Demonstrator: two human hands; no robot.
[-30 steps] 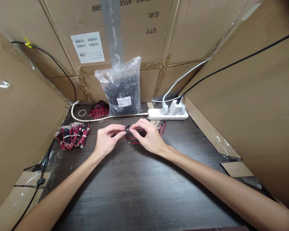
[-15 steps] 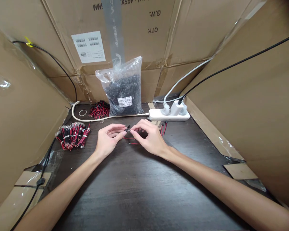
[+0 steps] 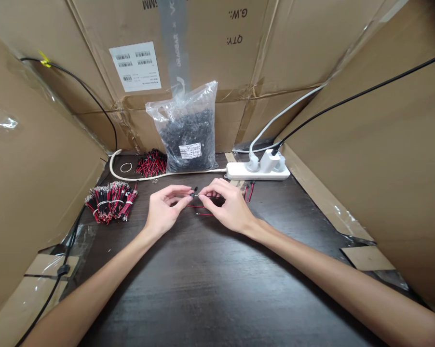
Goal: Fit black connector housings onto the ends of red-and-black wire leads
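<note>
My left hand (image 3: 169,206) pinches a small black connector housing (image 3: 193,194) between thumb and fingertips. Facing it, my right hand (image 3: 227,205) is closed in a pinch on a thin wire with a metal tip (image 3: 197,195), which meets or nearly meets the housing; whether it is inside I cannot tell. Another small black piece (image 3: 196,189) shows just behind the fingertips. Red wires (image 3: 203,214) with metal ends lie on the table below my right hand and run partly under it. Beyond that hand are a few finished-looking red and black wires (image 3: 251,190) with black ends.
Bundles of red and black wires (image 3: 111,202) lie at left, with a loose wire pile (image 3: 151,164) behind. A clear bag of black parts (image 3: 188,132) leans on the cardboard wall (image 3: 224,115). A white power strip (image 3: 239,171) with cables and a rubber band (image 3: 126,167) are at the back.
The view has shifted slightly. Both hands keep their pinches at nearly the same place, with the wire tip and the housing still facing each other.
</note>
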